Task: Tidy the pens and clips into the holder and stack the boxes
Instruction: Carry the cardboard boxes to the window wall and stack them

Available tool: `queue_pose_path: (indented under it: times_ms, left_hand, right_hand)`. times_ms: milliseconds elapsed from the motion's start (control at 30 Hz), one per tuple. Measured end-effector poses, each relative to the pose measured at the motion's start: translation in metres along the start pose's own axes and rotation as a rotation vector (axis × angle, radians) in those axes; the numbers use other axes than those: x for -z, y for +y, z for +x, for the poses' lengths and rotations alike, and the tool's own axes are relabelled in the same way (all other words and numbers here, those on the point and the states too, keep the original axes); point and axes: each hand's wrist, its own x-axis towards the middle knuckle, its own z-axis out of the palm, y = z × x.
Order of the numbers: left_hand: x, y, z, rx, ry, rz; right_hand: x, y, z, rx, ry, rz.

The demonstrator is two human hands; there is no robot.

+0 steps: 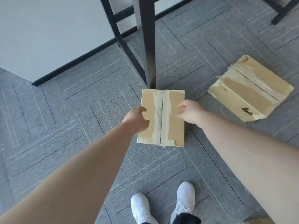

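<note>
Both arms extended down toward taped cardboard box (pixel 161 117), which sits near the base of a black metal leg (pixel 148 46), over grey carpet floor (pixel 64 126). Left hand (pixel 136 121) grips the box's left edge, thumb curled onto the top face. Right hand (pixel 190 111) is at the right edge, fingers curled against the top; looks like a grip, the underside contact is hidden. Second box (pixel 250 90) lies on the floor to the right, well apart, tape torn, rotated. White shoes (pixel 163 206) at bottom of view.
</note>
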Motion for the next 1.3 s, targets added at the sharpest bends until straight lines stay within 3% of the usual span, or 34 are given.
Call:
queue_pose_path:
  times_ms: [300, 500, 667, 800, 967, 1100, 1233, 1300]
  left_hand:
    - [-0.109, -0.054, 0.080, 0.038, -0.027, -0.017]
    - [-0.139, -0.077, 0.117, 0.103, 0.016, -0.063]
    - [-0.156, -0.088, 0.138, 0.179, -0.003, -0.140]
    - [-0.168, -0.088, 0.144, 0.185, -0.009, -0.149]
    - [-0.179, -0.082, 0.132, 0.194, -0.009, -0.111]
    - [-0.199, -0.069, 0.113, 0.119, -0.038, -0.026]
    - [-0.189, -0.054, 0.125, 0.111, 0.026, 0.080]
    - [-0.176, -0.045, 0.141, 0.089, 0.145, 0.126]
  right_hand:
    - [-0.094, 0.085, 0.061, -0.126, -0.063, 0.067]
    - [-0.120, 0.120, 0.090, -0.231, -0.003, 0.107]
    - [-0.149, 0.140, 0.094, -0.421, -0.129, 0.267]
    - [-0.169, 0.147, 0.097, -0.414, -0.157, 0.376]
    - [-0.169, 0.154, 0.100, -0.421, -0.051, 0.468]
    - [-0.151, 0.177, 0.105, -0.397, 0.152, 0.447]
    - [-0.143, 0.181, 0.103, -0.534, 0.327, 0.584]
    - [-0.151, 0.175, 0.103, -0.650, 0.284, 0.665]
